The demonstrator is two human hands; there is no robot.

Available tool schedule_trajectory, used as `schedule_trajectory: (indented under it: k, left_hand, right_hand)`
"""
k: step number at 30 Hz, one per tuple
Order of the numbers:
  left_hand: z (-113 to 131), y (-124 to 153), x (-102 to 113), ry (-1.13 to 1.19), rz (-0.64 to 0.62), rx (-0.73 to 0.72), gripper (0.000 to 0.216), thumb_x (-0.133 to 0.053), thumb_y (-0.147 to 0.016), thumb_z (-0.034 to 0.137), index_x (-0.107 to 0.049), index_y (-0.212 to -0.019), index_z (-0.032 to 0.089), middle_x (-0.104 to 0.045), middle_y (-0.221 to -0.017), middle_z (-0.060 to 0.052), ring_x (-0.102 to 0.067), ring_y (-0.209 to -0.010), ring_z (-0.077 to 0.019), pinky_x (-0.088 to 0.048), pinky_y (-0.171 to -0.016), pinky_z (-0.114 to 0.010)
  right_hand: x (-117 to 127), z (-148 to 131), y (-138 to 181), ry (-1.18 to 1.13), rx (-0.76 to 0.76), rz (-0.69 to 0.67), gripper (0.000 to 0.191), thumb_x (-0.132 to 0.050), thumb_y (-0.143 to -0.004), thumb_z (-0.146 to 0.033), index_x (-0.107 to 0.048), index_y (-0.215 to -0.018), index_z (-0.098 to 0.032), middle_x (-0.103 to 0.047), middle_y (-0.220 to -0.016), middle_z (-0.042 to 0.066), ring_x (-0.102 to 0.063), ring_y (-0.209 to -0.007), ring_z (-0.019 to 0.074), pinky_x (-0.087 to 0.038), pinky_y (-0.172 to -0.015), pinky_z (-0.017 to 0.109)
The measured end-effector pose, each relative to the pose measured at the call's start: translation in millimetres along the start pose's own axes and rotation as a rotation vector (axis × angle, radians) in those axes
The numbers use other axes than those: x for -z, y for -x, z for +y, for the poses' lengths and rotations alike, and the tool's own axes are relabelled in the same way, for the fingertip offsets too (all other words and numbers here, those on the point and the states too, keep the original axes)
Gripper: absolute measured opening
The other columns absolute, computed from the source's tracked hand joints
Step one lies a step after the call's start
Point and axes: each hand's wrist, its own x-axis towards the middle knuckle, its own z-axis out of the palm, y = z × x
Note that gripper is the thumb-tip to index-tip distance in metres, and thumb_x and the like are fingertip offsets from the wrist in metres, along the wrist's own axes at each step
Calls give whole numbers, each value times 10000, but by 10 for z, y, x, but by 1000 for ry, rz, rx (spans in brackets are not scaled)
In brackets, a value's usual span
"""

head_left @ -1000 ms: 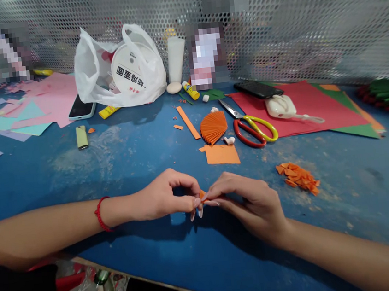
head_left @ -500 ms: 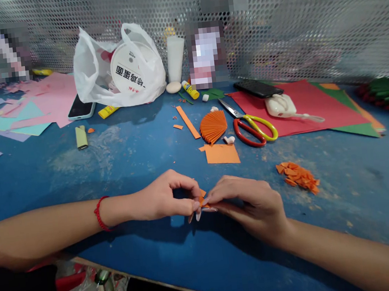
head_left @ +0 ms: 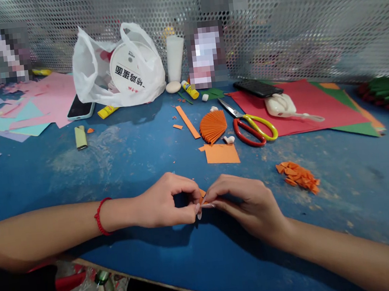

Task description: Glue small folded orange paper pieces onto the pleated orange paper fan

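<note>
Fingertips of my left hand pinch a small piece of orange paper, just above the near part of the blue table. My right hand grips the same piece from the other side, thumb and forefinger closed on it. Most of the paper is hidden by the fingers. Beyond the hands lie an orange rectangle of paper, a pleated orange paper fan and a narrow orange strip. To the right of my right hand is a pile of small folded orange paper pieces.
Scissors with red and yellow handles lie beside red paper sheets. A white plastic bag holding a round tub, a phone, glue sticks and a lighter are farther back. A perforated metal panel closes the rear.
My fingers have shifted slightly around the orange paper, and less of it shows between them. My left hand sits a little lower. The things on the table have stayed in place.
</note>
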Motion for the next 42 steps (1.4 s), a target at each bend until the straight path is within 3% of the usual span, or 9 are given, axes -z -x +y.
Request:
schedule_trajectory:
  k: [7,12,17,23,30,36,42]
  left_hand:
    - [28,5,-23,-74,5,-87,104,-636,-778,189,-613,-692,137,-641,-653,-16,-566,-609,-108,-450,-639,-220]
    - [30,-11,-44,-176,52,-112,300,-741,-816,357,-602,-673,133,-638,-634,-9,-556,-599,-97,-422,-652,-225]
    - [-16,0,-54,-267,65,-193,280,-649,-906,305,-606,-693,128,-627,-650,-7,-550,-621,-98,-402,-668,-234]
    - [-25,24,-50,-321,27,-259,251,-570,-956,291,-632,-765,140,-643,-689,-15,-553,-644,-112,-395,-674,-250]
    - [8,37,-43,-341,-1,-241,262,-527,-975,263,-633,-779,126,-630,-703,-20,-547,-665,-120,-389,-697,-274]
    - [61,-2,-16,-86,-18,-106,337,-453,-1009,235,-670,-783,112,-667,-738,-42,-610,-718,-106,-455,-721,-210]
    - [75,-11,-25,-3,-36,-46,348,-425,-1018,243,-651,-788,112,-673,-776,-44,-618,-742,-100,-462,-722,-184]
  right_hand:
    - [-2,14,6,-10,-20,-10,77,-643,-913,-158,-692,-870,-200,-726,-776,18,-664,-705,128,-510,-654,230]
    - [-12,13,17,22,-14,13,76,-646,-905,-147,-687,-867,-200,-730,-772,23,-665,-699,137,-513,-646,248]
    - [-36,15,25,39,17,46,69,-663,-886,-129,-674,-857,-191,-723,-768,22,-661,-696,131,-514,-642,243]
    - [-46,-13,52,79,-66,69,97,-705,-853,-160,-621,-812,-188,-682,-720,3,-629,-626,116,-500,-590,219]
    - [-61,16,77,168,0,77,95,-687,-871,-175,-603,-829,-187,-664,-715,2,-611,-618,118,-470,-574,222]
    - [-41,-12,37,97,52,91,79,-702,-876,-168,-626,-884,-190,-686,-750,-12,-612,-642,93,-473,-609,198]
    - [-32,-14,-17,-56,-84,74,126,-704,-886,-278,-617,-834,-203,-691,-709,-23,-618,-603,94,-483,-572,194]
